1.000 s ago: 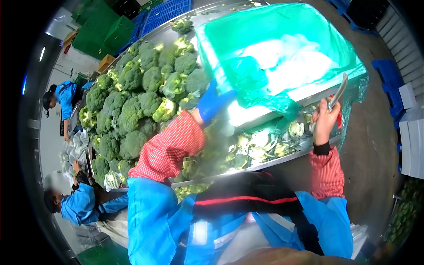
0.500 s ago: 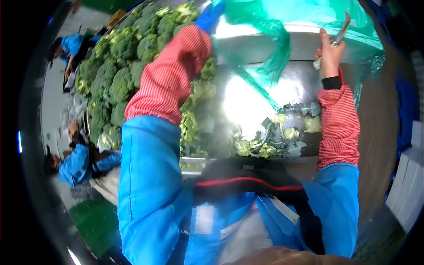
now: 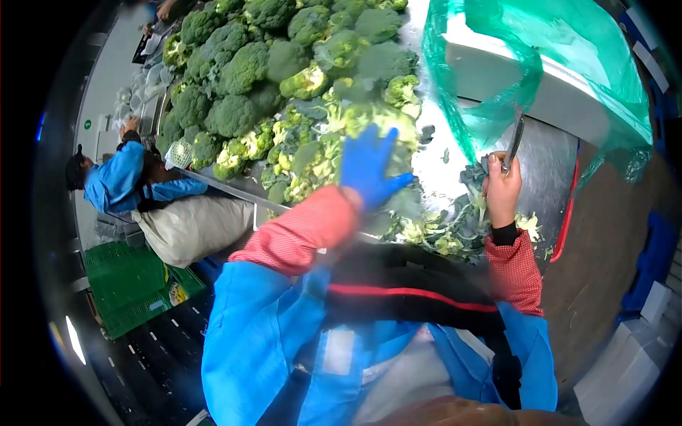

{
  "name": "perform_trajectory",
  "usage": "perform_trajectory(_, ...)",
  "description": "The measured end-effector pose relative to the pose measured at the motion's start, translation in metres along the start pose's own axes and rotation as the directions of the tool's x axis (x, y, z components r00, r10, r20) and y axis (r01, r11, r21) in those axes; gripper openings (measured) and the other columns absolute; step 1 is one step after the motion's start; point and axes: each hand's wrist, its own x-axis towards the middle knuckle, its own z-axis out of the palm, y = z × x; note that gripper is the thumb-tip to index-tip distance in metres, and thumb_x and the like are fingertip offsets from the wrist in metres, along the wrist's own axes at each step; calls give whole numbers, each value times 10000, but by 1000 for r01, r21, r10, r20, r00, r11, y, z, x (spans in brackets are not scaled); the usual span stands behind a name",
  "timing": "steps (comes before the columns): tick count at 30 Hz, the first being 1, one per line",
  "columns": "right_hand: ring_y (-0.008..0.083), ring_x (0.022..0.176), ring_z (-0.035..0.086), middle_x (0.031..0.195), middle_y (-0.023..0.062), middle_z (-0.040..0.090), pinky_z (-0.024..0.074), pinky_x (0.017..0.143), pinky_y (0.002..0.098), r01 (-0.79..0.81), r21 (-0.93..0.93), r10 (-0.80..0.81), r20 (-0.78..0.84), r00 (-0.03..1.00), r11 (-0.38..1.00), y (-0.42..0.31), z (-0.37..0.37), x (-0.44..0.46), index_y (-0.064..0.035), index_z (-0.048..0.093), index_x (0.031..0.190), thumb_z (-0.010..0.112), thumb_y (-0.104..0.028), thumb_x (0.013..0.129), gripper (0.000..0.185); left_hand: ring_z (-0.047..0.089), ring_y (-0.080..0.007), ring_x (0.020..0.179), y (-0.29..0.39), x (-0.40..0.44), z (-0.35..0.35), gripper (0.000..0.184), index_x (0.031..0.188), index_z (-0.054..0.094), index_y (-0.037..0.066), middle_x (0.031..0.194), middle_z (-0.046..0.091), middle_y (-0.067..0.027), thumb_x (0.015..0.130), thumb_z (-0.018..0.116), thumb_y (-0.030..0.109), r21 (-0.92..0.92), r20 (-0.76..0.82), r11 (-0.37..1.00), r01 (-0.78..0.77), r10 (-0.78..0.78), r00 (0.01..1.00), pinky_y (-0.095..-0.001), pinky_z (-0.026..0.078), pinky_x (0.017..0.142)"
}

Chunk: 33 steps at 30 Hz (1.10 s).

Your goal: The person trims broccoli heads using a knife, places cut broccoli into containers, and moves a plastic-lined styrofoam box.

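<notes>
Left hand (image 3: 369, 170) fingers wide over broccoli (image 3: 245, 69), left of green bag (image 3: 446, 89); right hand (image 3: 503, 190) fingers round knife (image 3: 516, 142), best angled off bag

Left hand (image 3: 369, 170) splayed – right hand (image 3: 503, 190) curled

Green broccoli (image 3: 245, 68) lies heaped left of a tilted knife (image 3: 515, 140).

The silver sheet-metal bench (image 3: 550, 145) is smooth and glossy, throwing glare. Dark green, domed broccoli heads (image 3: 245, 67) look matt and rough-grained. The thin, translucent green plastic bag (image 3: 504, 28) is shiny and crinkled. The slim silver metal knife (image 3: 514, 142) gleams; the blue fitted glove (image 3: 368, 167) looks smooth and rubbery, the red-and-white checked sleeves (image 3: 298, 231) like matt cloth.
</notes>
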Motion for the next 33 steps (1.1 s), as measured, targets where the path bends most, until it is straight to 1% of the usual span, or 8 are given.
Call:
perform_trajectory(6, 92, 697, 547, 843, 34, 582, 454, 617, 253, 210, -254, -205, 47, 978, 944, -14, 18, -20, -20, 547, 1013, 607, -111, 926, 139, 313, -422, 1358, 58, -20, 36, 869, 1489, 281, 142, 1460, 323, -263, 816, 590, 598, -115, 10, 986, -121, 123, 992, -611, 189, 1103)
perform_trajectory(8, 112, 762, 557, 863, 42, 590, 465, 678, 264, 312, -334, -295, 101, 950, 890, -38, 34, -33, -19, 549, 1049, 606, -113, 925, 166, 373, -383, 1320, 58, -30, 44, 839, 1469, 310, 129, 1411, 401, -216, 817, 618, 556, -474, 75, 855, -209, 276, 958, -568, 259, 1087)
perform_trajectory(12, 111, 758, 559, 863, 43, 589, 460, 660, 263, 302, -301, -280, 115, 953, 905, -32, 61, -56, -29, 541, 1079, 624, -147, 922, 213, 509, -374, 1142, 9, -44, 39, 651, 1351, 469, 61, 1263, 533, -175, 820, 701, 360, -537, -321, 719, -441, 309, 895, -459, 406, 969)
perform_trajectory(16, 185, 724, 594, 904, 103, 635, 483, 656, 313, 214, -386, -151, 187, 971, 897, -3, 83, -90, -41, 531, 1191, 656, -203, 897, 359, 515, -407, 1173, -67, -35, 7, 678, 1334, 487, 108, 1347, 476, -228, 748, 759, 317, -350, -234, 933, -89, 5, 972, -463, 438, 980)
perform_trajectory(19, 392, 794, 624, 1084, 216, 607, 501, 711, 440, 235, -657, 15, 352, 936, 716, 14, 99, -111, -85, 482, 1290, 709, -324, 815, 579, 480, -465, 1185, -62, -41, 0, 766, 1355, 454, 169, 1372, 385, -319, 692, 792, 349, -56, 187, 990, 128, -115, 976, -473, 447, 976)
perform_trajectory(22, 371, 743, 630, 1000, 172, 561, 517, 629, 446, 377, -834, -24, 402, 915, 402, 29, 92, -120, -113, 472, 1281, 702, -261, 807, 548, 466, -506, 1157, -59, -42, 23, 805, 1368, 425, 218, 1352, 339, -370, 674, 798, 379, 24, 153, 999, 43, -46, 987, -486, 455, 953)
perform_trajectory(26, 368, 698, 624, 987, 172, 543, 501, 579, 451, 358, -880, -60, 358, 932, 312, 38, 52, -119, -157, 485, 1266, 673, -195, 822, 485, 470, -485, 1161, -30, -53, 77, 676, 1359, 452, 176, 1296, 418, -308, 751, 739, 242, -222, 89, 949, -225, 250, 964, -496, 460, 933)
perform_trajectory(33, 357, 731, 626, 1059, 174, 549, 503, 625, 447, 239, -959, -84, 228, 970, 154, 34, -59, -85, -223, 476, 1322, 642, -141, 850, 507, 356, -457, 1305, 52, -18, 108, 767, 1463, 320, 220, 1460, 279, -271, 805, 713, 239, -503, 275, 824, -261, 439, 855, -484, 381, 1055)
